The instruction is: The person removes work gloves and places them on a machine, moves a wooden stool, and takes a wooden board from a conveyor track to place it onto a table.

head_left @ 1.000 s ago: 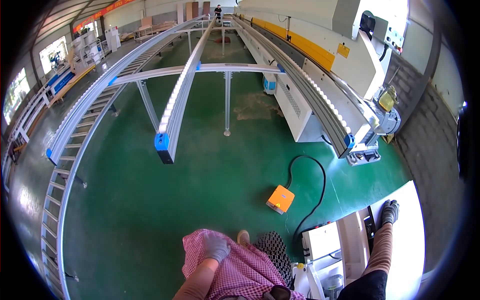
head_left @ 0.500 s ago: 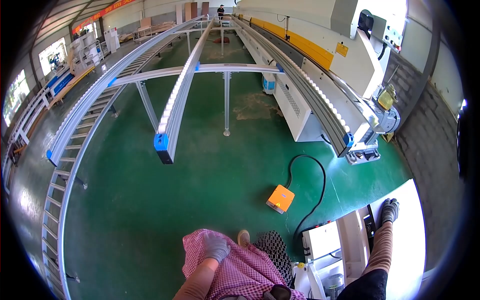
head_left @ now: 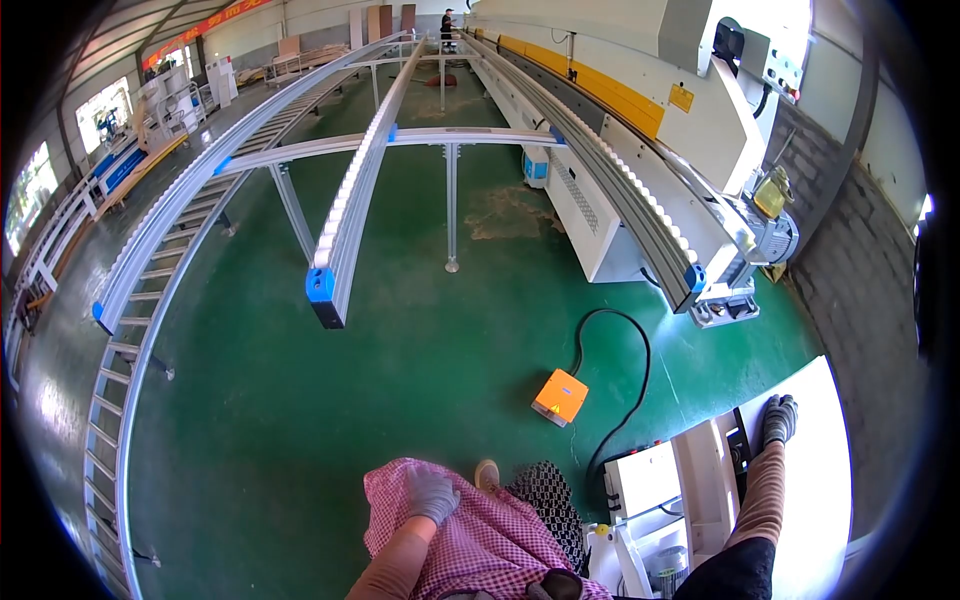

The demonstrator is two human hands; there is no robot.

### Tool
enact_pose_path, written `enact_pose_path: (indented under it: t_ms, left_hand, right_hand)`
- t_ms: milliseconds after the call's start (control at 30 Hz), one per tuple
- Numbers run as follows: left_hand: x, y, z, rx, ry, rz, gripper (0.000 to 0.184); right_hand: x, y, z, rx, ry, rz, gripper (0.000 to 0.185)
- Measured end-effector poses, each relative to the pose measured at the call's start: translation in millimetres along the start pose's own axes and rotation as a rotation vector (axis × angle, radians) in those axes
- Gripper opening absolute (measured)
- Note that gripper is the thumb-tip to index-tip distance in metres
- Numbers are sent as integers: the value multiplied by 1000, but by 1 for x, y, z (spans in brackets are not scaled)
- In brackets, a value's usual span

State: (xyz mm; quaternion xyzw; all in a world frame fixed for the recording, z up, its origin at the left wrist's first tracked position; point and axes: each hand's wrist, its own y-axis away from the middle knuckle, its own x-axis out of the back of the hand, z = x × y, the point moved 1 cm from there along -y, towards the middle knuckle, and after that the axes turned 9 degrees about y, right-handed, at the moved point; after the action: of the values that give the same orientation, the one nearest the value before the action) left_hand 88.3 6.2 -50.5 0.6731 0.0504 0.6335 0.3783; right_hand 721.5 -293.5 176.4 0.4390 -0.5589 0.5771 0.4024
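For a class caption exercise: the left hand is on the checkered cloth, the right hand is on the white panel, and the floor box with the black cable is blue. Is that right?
No: the head view shows the floor box with the black cable is orange, not blue. The left hand is on the checkered cloth and the right hand on the white panel.

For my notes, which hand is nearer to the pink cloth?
Left. The left hand is on the pink cloth; the right hand is away from it, at the white panel.
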Motion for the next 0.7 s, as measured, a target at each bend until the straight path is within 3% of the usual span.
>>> enact_pose_path:
  t_ms: [700]
  left_hand:
    - [-4, -2, -2, -16, -11, 10, 54]
  right_hand:
    - [3, 2, -3, -24, 18, 12, 40]
